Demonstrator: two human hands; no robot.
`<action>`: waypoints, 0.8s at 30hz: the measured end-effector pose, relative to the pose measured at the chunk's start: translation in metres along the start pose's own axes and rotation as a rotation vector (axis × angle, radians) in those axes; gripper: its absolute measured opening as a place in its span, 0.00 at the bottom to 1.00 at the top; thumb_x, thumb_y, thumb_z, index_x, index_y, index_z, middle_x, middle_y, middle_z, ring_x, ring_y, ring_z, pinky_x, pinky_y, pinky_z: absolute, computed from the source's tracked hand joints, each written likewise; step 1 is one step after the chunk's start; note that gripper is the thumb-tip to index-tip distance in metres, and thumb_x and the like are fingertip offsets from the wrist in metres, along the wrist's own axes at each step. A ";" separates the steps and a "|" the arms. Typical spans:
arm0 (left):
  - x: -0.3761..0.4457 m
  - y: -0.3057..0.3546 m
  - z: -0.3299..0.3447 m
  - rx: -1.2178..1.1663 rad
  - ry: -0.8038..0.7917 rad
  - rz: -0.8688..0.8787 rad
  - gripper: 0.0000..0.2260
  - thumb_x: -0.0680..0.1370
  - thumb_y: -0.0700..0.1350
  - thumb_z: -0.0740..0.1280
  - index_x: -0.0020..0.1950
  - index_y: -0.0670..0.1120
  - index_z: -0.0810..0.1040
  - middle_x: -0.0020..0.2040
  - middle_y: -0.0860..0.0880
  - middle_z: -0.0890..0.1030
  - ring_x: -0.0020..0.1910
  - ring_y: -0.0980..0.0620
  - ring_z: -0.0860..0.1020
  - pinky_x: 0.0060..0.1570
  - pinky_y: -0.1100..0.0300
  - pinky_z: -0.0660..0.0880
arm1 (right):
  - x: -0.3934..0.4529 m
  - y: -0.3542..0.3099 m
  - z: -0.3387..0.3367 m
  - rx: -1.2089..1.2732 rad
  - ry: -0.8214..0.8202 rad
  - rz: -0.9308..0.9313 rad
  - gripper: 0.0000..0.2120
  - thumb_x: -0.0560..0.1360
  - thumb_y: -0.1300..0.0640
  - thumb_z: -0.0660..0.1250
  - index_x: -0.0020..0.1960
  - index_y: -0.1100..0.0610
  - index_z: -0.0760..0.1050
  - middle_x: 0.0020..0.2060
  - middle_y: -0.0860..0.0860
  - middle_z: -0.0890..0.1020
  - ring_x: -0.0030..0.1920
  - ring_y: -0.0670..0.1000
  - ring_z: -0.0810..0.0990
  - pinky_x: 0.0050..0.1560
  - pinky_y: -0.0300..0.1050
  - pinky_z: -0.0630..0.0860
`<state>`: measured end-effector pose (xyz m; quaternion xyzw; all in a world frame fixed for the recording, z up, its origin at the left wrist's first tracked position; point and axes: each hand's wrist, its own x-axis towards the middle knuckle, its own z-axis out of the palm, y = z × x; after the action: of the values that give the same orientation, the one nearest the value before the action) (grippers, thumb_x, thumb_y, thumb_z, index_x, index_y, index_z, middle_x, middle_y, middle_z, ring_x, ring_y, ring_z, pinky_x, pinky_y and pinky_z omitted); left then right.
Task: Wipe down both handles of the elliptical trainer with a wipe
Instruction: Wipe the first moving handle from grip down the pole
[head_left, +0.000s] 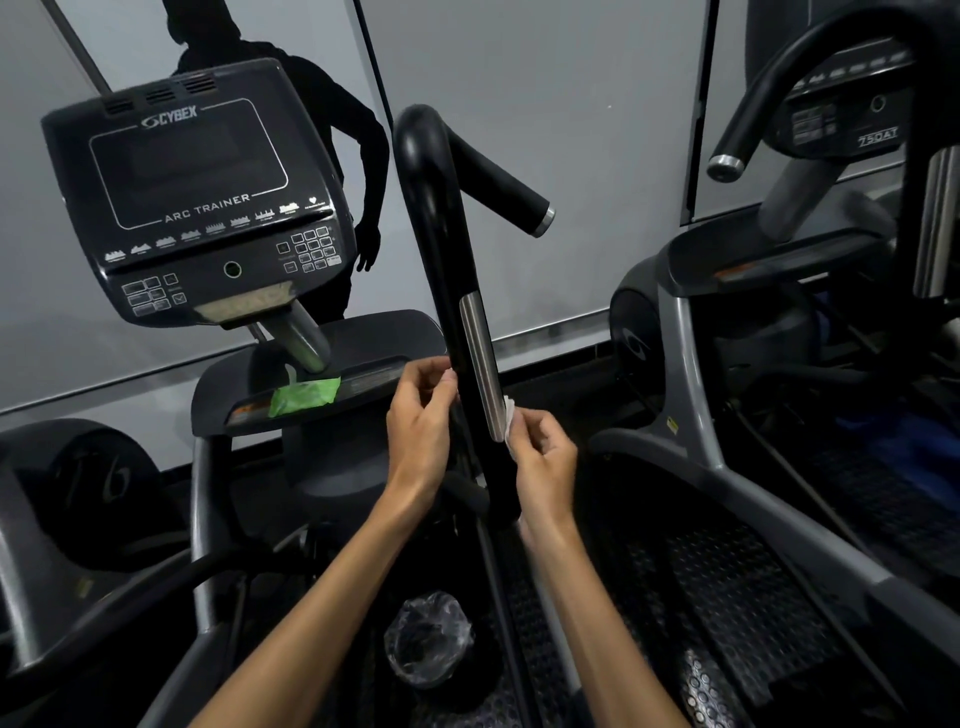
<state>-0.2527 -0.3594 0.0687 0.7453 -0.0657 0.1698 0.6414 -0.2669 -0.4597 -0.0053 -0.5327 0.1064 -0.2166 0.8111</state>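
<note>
The trainer's black right handle (441, 223) rises in the middle of the view, with a silver sensor strip (480, 358) on its lower part. A white wipe (509, 415) is looped behind the handle just below that strip. My right hand (540, 462) pinches one end of the wipe on the handle's right side. My left hand (421, 421) pinches the other end on the left side, where only a sliver of white shows. The left handle is out of view.
The black console (197, 197) stands at upper left, and a green wipe packet (304, 395) lies on the shelf below it. A small bin lined with clear plastic (428, 639) sits on the floor between my forearms. A second trainer (810, 260) stands close on the right.
</note>
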 end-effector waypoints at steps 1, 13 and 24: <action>0.000 0.000 0.000 -0.009 0.003 -0.001 0.08 0.77 0.51 0.66 0.54 0.52 0.79 0.51 0.49 0.83 0.51 0.47 0.81 0.60 0.44 0.77 | 0.004 -0.002 -0.003 -0.002 -0.012 0.016 0.05 0.80 0.61 0.70 0.48 0.54 0.83 0.44 0.54 0.87 0.48 0.51 0.86 0.53 0.49 0.80; -0.002 -0.009 -0.011 0.022 -0.032 0.013 0.09 0.74 0.49 0.71 0.54 0.53 0.79 0.47 0.53 0.83 0.50 0.46 0.82 0.59 0.41 0.78 | 0.002 -0.008 -0.006 -0.191 -0.108 -0.005 0.08 0.82 0.53 0.67 0.54 0.51 0.84 0.47 0.47 0.87 0.51 0.47 0.85 0.57 0.48 0.81; -0.007 -0.022 -0.022 -0.009 -0.024 -0.034 0.07 0.81 0.41 0.66 0.54 0.53 0.79 0.52 0.48 0.84 0.52 0.47 0.82 0.53 0.55 0.76 | 0.019 -0.020 0.007 0.128 -0.302 0.243 0.15 0.83 0.61 0.55 0.51 0.67 0.79 0.42 0.62 0.81 0.43 0.57 0.78 0.48 0.50 0.75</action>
<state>-0.2557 -0.3353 0.0481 0.7453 -0.0616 0.1497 0.6468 -0.2523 -0.4696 0.0171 -0.4896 0.0332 -0.0413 0.8703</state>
